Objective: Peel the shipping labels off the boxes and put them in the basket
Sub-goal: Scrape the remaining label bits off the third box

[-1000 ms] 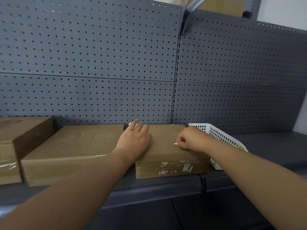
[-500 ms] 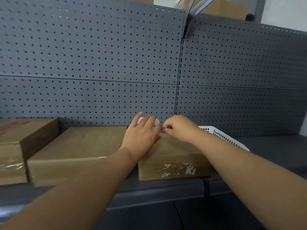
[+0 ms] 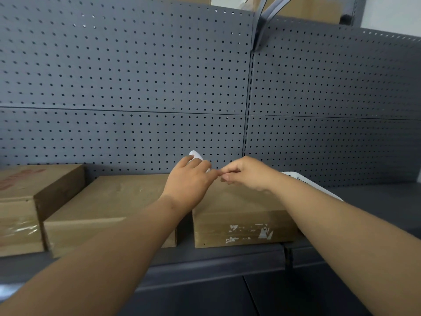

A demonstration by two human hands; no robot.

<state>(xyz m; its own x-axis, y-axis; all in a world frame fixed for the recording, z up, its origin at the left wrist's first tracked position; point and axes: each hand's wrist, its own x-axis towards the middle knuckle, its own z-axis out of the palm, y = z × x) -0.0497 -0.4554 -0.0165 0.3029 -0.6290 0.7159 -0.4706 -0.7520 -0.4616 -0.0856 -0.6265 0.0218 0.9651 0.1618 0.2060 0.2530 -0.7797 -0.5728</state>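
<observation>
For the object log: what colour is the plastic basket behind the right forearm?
White: a white perforated plastic basket, clearest in the head view.

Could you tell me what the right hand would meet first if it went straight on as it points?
Most likely the left hand, which holds a white label: the right hand points leftward, its fingertips at the left hand's fingers. Depth is unclear.

Grey pegboard panel (image 3: 114, 76) behind; dark grey metal shelf (image 3: 205, 267) below; white wall (image 3: 391, 14) top right
</observation>
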